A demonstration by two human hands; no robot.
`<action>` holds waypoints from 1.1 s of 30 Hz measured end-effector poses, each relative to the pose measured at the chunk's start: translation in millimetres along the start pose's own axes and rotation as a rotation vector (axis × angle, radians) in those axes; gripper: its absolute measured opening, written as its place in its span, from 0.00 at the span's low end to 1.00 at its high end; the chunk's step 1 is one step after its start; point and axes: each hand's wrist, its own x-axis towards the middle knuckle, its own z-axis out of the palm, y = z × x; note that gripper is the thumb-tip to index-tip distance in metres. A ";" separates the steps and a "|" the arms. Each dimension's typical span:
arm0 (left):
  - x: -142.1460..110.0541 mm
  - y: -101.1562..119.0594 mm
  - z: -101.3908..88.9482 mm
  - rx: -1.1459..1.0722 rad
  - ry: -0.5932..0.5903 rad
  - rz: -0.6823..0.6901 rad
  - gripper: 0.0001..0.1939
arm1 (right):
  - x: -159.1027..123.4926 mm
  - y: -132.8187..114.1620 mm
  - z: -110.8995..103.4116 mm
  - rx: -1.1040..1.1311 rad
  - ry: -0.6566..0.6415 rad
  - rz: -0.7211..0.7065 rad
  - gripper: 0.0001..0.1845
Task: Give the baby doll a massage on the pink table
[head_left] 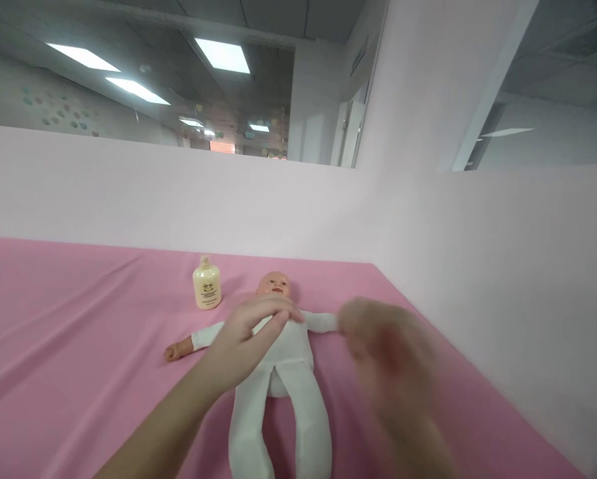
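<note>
A baby doll (283, 372) in a white bodysuit lies on its back on the pink sheet (79, 332), head toward the far wall, arms spread. My left hand (248, 336) hovers over or rests on the doll's chest with its fingers stretched out and together, holding nothing. My right hand (383, 359) is to the right of the doll, near its outstretched arm, and is smeared by motion so its fingers cannot be made out. A small cream-yellow bottle (207, 284) stands upright beyond the doll's right arm.
A pale pink partition wall (278, 199) runs behind the sheet and down the right side. Above it I see an office ceiling with lit panels.
</note>
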 end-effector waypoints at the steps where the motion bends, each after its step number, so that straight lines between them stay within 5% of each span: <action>1: 3.4 -33.3 15.7 0.069 0.091 -0.042 0.15 | 10.2 7.3 13.5 0.032 0.012 -0.003 0.36; 2: 5.0 -68.6 31.7 0.164 0.172 -0.094 0.14 | 19.4 20.4 29.9 0.066 0.038 0.009 0.33; 5: 1.0 -163.1 70.2 0.431 0.179 -0.282 0.18 | 32.0 88.4 81.3 0.021 0.036 0.138 0.25; 8: -6.1 -209.6 83.0 0.514 0.161 -0.353 0.22 | 21.9 162.2 111.5 -0.128 -0.007 0.189 0.21; 13: -6.7 -216.0 74.4 0.492 0.160 -0.364 0.23 | 4.1 208.0 115.6 -0.208 -0.016 0.292 0.30; 20: -10.5 -240.9 58.7 0.573 0.168 -0.517 0.22 | 6.5 207.4 113.2 -0.247 -0.100 0.290 0.37; 33: -11.4 -249.7 60.2 0.431 0.163 -0.397 0.22 | 4.2 198.0 99.5 -0.260 -0.252 0.224 0.34</action>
